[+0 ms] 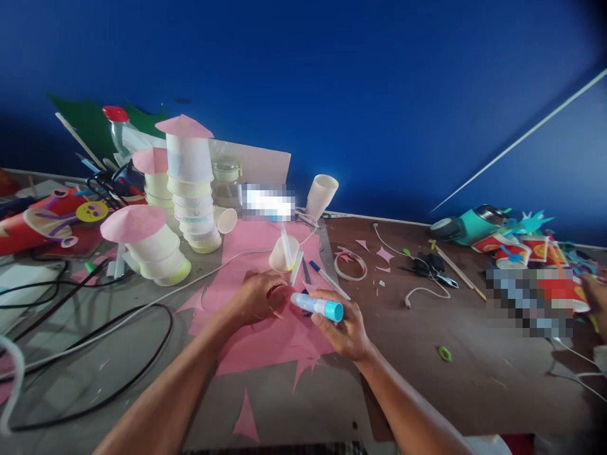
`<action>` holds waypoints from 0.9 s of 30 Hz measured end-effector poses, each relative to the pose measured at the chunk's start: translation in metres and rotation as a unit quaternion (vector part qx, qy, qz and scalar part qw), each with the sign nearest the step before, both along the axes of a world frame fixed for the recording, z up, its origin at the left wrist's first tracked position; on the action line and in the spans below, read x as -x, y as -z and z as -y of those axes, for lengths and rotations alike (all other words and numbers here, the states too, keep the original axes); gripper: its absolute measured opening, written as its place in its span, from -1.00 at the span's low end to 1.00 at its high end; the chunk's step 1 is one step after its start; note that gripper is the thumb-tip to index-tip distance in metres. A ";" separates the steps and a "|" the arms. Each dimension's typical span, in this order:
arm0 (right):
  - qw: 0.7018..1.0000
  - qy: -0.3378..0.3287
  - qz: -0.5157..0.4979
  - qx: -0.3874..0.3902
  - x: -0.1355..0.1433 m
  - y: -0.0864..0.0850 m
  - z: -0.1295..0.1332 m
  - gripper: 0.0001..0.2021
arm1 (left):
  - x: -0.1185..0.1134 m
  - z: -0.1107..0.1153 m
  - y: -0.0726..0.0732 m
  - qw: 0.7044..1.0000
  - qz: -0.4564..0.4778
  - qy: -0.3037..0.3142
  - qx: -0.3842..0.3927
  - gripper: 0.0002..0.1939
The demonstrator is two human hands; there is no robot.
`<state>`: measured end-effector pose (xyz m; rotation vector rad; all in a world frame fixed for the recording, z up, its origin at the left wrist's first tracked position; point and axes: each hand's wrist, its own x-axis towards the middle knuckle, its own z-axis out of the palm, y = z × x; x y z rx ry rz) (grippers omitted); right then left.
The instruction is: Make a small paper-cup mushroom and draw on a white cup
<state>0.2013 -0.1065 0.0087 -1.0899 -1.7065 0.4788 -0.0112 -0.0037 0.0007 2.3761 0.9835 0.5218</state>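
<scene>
My right hand (349, 328) grips a blue-and-white glue stick (315, 305), its bright blue end to the right and its other end at the paper by my left hand. My left hand (256, 297) has its fingers closed on a small piece of pink paper (283, 294), partly hidden by the fingers. Beneath both hands lies a large pink paper sheet (241, 347). A short white paper cup (279, 254) stands just beyond my fingers. A blue-capped marker (327, 278) lies close behind the glue stick.
At left, a tall stack of white cups (190, 164) bears a pink paper cone roof (184, 126). Shorter roofed stacks (152, 253) flank it. Black cables (161, 341) cross the left side. A teal bottle (477, 224) lies far right, near another person's hand (596, 303).
</scene>
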 end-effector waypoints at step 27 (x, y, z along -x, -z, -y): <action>0.999 0.043 0.011 0.014 0.000 -0.004 0.003 -0.75 | 0.001 0.001 0.005 0.999 -0.008 -0.024 -0.021 -0.82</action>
